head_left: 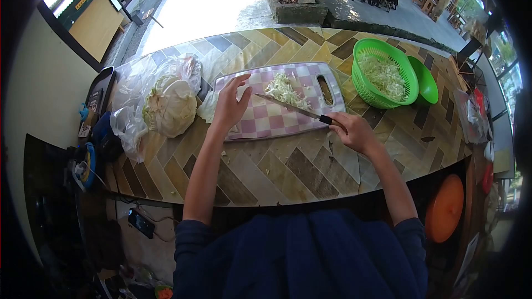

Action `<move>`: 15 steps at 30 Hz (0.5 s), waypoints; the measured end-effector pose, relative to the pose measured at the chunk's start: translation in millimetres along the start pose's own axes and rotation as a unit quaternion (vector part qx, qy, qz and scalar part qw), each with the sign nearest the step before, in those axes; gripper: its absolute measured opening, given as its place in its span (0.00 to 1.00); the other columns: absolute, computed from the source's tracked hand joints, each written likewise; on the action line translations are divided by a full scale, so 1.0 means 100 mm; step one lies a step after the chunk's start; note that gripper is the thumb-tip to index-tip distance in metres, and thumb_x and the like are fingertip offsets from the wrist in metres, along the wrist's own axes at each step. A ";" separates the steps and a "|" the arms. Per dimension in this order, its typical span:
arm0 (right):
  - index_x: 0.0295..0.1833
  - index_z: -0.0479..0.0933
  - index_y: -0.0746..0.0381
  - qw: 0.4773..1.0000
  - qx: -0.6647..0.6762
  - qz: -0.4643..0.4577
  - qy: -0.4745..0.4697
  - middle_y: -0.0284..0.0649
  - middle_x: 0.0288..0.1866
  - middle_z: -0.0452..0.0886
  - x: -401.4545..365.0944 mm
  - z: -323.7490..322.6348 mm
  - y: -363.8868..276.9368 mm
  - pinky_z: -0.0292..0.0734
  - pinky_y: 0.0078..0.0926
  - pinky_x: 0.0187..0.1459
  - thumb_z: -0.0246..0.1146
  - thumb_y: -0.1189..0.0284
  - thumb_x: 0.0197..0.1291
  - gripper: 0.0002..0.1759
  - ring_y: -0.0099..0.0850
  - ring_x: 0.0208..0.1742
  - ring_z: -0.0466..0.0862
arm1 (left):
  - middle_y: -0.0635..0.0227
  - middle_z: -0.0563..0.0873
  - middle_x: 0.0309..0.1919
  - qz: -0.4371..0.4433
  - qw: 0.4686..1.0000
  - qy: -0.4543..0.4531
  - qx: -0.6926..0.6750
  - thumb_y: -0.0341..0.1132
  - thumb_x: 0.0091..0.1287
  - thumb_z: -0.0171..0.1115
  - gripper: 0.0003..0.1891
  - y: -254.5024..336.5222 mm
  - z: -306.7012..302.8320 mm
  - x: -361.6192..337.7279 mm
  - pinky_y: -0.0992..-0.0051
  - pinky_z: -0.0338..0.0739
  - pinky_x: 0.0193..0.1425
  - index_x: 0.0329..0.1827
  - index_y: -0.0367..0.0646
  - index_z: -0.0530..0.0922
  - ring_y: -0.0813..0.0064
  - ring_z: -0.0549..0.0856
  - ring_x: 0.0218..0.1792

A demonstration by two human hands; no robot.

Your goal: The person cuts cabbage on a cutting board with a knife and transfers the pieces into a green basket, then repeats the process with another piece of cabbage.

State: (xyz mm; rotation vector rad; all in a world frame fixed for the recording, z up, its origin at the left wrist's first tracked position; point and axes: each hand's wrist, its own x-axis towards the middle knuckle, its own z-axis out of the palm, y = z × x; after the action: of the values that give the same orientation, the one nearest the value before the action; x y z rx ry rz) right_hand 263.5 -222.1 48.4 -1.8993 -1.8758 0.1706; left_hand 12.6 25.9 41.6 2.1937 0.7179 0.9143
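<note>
My right hand (353, 131) grips the black handle of a knife (293, 108), whose blade points left across the chopping board. My left hand (232, 99) is over the left part of the pink-and-white checked board (266, 124), fingers apart, holding nothing. Shredded cabbage (285, 89) lies in a small heap on the board, just behind the blade. Left of the board, a large cabbage (169, 108) sits against a clear plastic bag (128, 127). To the right, a green basket (410, 80) holds more shredded cabbage (382, 76).
A green bowl (425, 82) stands right of the basket. The tiled table (310, 171) has a curved front edge. A dark tray (101, 91) is at its left end and plastic packets (468, 113) at its right. An orange lid (445, 209) is below, right.
</note>
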 end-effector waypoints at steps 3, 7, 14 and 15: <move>0.58 0.77 0.56 0.999 -0.002 0.015 -0.031 0.41 0.49 0.84 -0.16 -0.10 -0.04 0.81 0.41 0.42 0.62 0.65 0.64 0.18 0.46 0.43 0.84 | 0.56 0.84 0.55 -0.005 1.000 0.008 -0.004 0.31 0.69 0.61 0.19 -0.04 0.05 0.02 0.66 0.77 0.50 0.62 0.42 0.76 0.60 0.84 0.54; 0.58 0.76 0.58 0.999 -0.007 0.041 -0.008 0.43 0.48 0.84 -0.15 -0.02 -0.02 0.80 0.41 0.42 0.63 0.66 0.63 0.18 0.48 0.43 0.84 | 0.57 0.85 0.54 -0.024 0.998 0.038 -0.039 0.31 0.69 0.61 0.18 0.02 0.27 0.07 0.65 0.78 0.52 0.62 0.43 0.76 0.60 0.84 0.54; 0.61 0.73 0.62 0.969 0.189 0.117 0.105 0.52 0.39 0.83 -0.16 0.02 -0.15 0.78 0.36 0.40 0.60 0.73 0.66 0.19 0.43 0.36 0.85 | 0.46 0.77 0.60 0.013 0.997 0.079 -0.013 0.31 0.68 0.60 0.23 0.18 0.70 0.04 0.59 0.71 0.65 0.65 0.35 0.70 0.48 0.77 0.61; 0.63 0.73 0.61 0.961 0.208 0.153 0.101 0.49 0.36 0.82 -0.20 0.04 -0.14 0.78 0.34 0.37 0.59 0.73 0.67 0.19 0.39 0.33 0.84 | 0.45 0.75 0.62 0.025 0.996 0.085 0.007 0.32 0.68 0.60 0.24 0.16 0.76 0.02 0.59 0.71 0.65 0.66 0.35 0.69 0.48 0.76 0.61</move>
State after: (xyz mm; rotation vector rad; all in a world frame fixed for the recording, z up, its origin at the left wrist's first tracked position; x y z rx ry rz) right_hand 247.5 -240.6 45.8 -1.8169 -1.2838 0.4178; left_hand 75.4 -9.5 13.0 2.1738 0.7531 1.1346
